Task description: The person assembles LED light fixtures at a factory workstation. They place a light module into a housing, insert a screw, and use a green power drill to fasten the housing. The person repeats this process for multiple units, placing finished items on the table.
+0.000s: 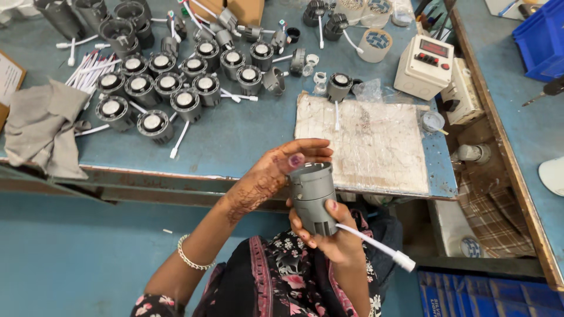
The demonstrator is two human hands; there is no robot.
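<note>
A grey cylindrical lamp housing (312, 196) with a white cable and plug (382, 249) hangs in front of me, below the table edge. My right hand (330, 238) grips it from below around its finned base. My left hand (276, 170) rests on its open top rim, thumb pressed at the edge. A group of several similar grey housings (170, 88) with white lenses stands on the blue table (235, 135) at the upper left.
A worn white work board (367, 141) lies on the table ahead. A white control box (424, 66) sits at the back right, tape rolls (375, 44) behind it. A grey cloth (44, 126) lies at the left. Blue bins (543, 38) stand far right.
</note>
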